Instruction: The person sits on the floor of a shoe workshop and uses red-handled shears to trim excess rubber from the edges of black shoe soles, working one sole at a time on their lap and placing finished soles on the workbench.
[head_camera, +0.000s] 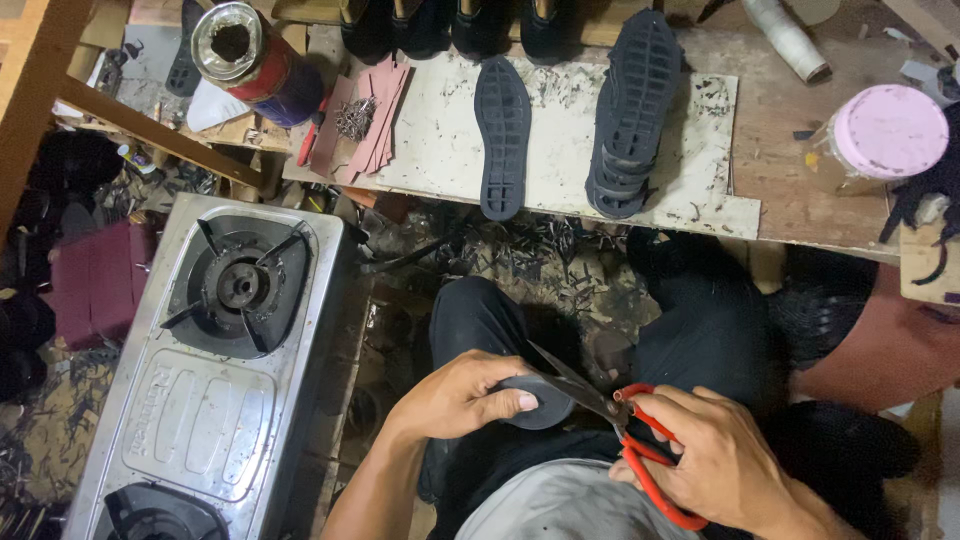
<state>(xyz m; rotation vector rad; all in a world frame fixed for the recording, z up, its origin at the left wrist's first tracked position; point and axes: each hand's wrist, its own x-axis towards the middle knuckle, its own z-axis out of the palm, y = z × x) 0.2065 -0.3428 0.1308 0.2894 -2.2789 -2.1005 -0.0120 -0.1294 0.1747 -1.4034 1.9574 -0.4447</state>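
A: What have you got in your hands?

B: Your left hand (462, 398) is closed on a dark rubber sole piece (538, 400), thumb laid across its top, holding it over your lap. Your right hand (722, 462) is wrapped through the handles of the red-handled scissors (628, 432), and the blades stand parted with their tips at the edge of the sole piece.

A: And just beyond your hands?

B: Your knees in dark trousers (480, 315), with the floor between them strewn with dark rubber trimmings (530, 245). To your left sits a steel two-burner gas stove (215, 390), its far burner ring bare; only the rim of the near burner shows at the bottom edge.

A: Further out?

B: A pale work board (430, 150) lies on the low wooden bench (790, 160). On it you have a single black sole (503, 135) lying tread up, and to its right a stack of black soles (632, 115), fanned at the near end. On the board's left edge are reddish card pieces (375, 115) with a small heap of nails (354, 118) on top.

A: And at the very back?

B: A round tin (255, 60) lies tilted at the far left, dark matter inside. A row of black shoes (450, 25) lines the far edge, and a pink-lidded jar (880, 135) stands on the right.
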